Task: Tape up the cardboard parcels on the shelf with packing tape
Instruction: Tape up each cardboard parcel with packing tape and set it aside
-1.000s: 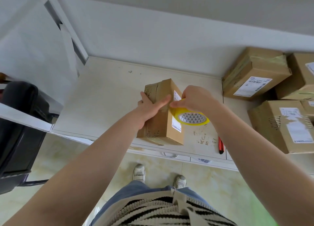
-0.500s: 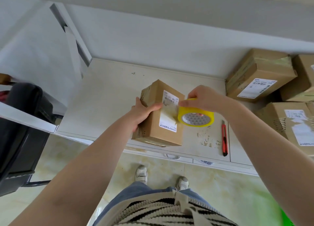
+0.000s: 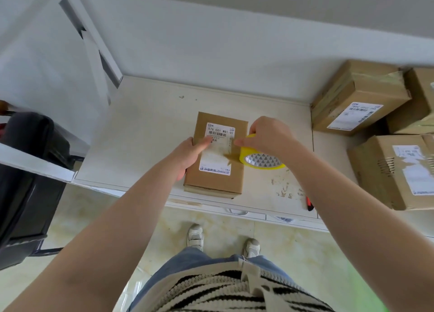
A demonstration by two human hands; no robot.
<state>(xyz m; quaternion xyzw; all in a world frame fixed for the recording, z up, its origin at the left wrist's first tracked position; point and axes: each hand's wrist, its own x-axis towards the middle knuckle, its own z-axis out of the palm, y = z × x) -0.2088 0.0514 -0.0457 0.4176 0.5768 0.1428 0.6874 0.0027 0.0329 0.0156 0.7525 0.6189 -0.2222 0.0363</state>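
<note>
A small cardboard parcel (image 3: 216, 156) lies label-up near the front edge of the shelf (image 3: 141, 123), about midway along it. The left hand (image 3: 190, 154) grips the parcel's left side, thumb laid across the label, while the right hand (image 3: 270, 135) is clamped on a yellow tape roll (image 3: 260, 161) at the parcel's right edge, a strip of tape stretching from the roll onto the top face. Three larger cardboard boxes (image 3: 359, 100) crowd the shelf's right end, and a red utility knife (image 3: 309, 203) lies by the front edge.
</note>
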